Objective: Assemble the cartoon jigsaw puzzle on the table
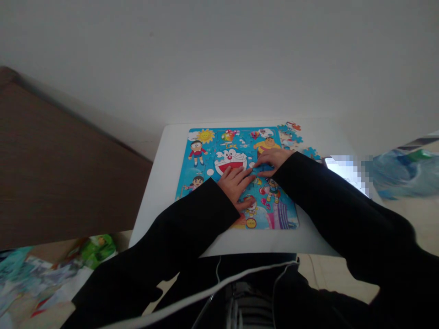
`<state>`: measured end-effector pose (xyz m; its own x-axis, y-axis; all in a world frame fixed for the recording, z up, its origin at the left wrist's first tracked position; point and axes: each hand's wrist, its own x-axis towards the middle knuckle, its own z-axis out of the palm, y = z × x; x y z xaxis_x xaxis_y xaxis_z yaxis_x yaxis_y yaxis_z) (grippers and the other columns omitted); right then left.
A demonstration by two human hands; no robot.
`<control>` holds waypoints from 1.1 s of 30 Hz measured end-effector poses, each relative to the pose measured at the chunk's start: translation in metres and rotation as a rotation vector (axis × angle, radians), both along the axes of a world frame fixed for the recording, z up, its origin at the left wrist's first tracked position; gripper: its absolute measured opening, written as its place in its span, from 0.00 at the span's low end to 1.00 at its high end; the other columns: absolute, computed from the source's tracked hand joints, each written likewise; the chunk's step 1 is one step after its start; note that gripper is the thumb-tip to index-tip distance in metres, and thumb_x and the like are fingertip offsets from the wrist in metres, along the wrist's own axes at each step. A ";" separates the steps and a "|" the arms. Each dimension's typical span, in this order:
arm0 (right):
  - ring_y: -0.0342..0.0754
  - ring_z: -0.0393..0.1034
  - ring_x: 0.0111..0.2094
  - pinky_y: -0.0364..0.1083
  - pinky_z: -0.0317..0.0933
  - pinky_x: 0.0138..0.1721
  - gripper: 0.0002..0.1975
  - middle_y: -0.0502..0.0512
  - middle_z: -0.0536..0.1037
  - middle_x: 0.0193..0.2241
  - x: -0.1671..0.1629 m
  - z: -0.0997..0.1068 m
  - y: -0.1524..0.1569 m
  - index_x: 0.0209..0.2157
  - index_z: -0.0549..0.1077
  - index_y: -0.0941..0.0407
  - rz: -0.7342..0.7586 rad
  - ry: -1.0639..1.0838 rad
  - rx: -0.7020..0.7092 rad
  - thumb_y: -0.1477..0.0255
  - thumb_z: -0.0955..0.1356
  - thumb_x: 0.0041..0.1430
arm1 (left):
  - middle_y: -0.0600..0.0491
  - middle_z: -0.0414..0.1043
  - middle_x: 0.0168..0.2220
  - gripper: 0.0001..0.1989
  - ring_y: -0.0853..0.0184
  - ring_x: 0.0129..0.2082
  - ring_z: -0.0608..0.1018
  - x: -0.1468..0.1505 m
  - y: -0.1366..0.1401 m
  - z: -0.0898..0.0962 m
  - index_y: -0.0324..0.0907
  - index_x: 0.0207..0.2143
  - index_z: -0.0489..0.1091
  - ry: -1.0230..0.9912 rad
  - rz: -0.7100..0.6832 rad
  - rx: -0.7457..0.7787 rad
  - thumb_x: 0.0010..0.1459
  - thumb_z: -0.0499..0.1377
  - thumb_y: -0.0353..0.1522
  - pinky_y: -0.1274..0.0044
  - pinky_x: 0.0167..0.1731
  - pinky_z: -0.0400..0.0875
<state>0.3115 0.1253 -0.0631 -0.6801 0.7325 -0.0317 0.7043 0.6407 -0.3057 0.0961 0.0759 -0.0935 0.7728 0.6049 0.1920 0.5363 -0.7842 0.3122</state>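
Note:
A cartoon jigsaw puzzle [230, 157] with a blue background lies flat on a small white table [156, 169]. A round white face with a wide red mouth fills its middle, with smaller figures around it. My left hand [235, 185] rests palm down on the puzzle, its fingers spread over the lower middle. From the right, my right hand [274, 160] reaches in with bent fingers, index finger and thumb apart, their tips touching the puzzle beside the left fingertips. No loose piece shows between them. Loose jigsaw pieces [291, 137] lie at the puzzle's upper right edge.
A lit phone [343, 171], partly blurred out, lies at the table's right edge behind my right sleeve. A brown wooden panel [68, 178] stands at left. Plastic bags [98, 250] lie on the floor. A white cable [212, 291] crosses in front of me.

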 end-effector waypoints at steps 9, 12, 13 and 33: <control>0.42 0.67 0.27 0.42 0.62 0.30 0.14 0.53 0.75 0.29 0.003 -0.001 -0.010 0.37 0.74 0.56 -0.136 0.160 -0.022 0.67 0.67 0.47 | 0.43 0.59 0.55 0.31 0.54 0.55 0.60 0.000 -0.001 -0.003 0.35 0.52 0.60 -0.037 0.014 0.007 0.50 0.51 0.46 0.58 0.53 0.50; 0.42 0.67 0.26 0.42 0.62 0.31 0.12 0.51 0.75 0.27 0.002 -0.001 -0.014 0.36 0.74 0.55 -0.167 0.174 0.000 0.67 0.66 0.48 | 0.44 0.59 0.55 0.31 0.54 0.56 0.59 0.000 -0.001 -0.001 0.35 0.52 0.59 -0.021 0.005 -0.003 0.50 0.51 0.46 0.58 0.54 0.50; 0.42 0.67 0.26 0.42 0.62 0.30 0.12 0.51 0.75 0.27 0.002 -0.001 -0.015 0.36 0.74 0.55 -0.182 0.179 -0.010 0.68 0.65 0.48 | 0.44 0.59 0.55 0.31 0.54 0.56 0.59 0.000 -0.001 0.000 0.35 0.52 0.59 -0.015 0.003 -0.007 0.50 0.51 0.46 0.59 0.54 0.50; 0.47 0.70 0.35 0.46 0.63 0.37 0.15 0.56 0.76 0.32 0.014 -0.027 -0.004 0.38 0.75 0.55 -0.016 0.216 0.175 0.64 0.62 0.55 | 0.44 0.56 0.57 0.33 0.55 0.57 0.57 -0.002 0.001 0.000 0.35 0.56 0.54 0.030 -0.012 -0.019 0.53 0.50 0.47 0.59 0.55 0.47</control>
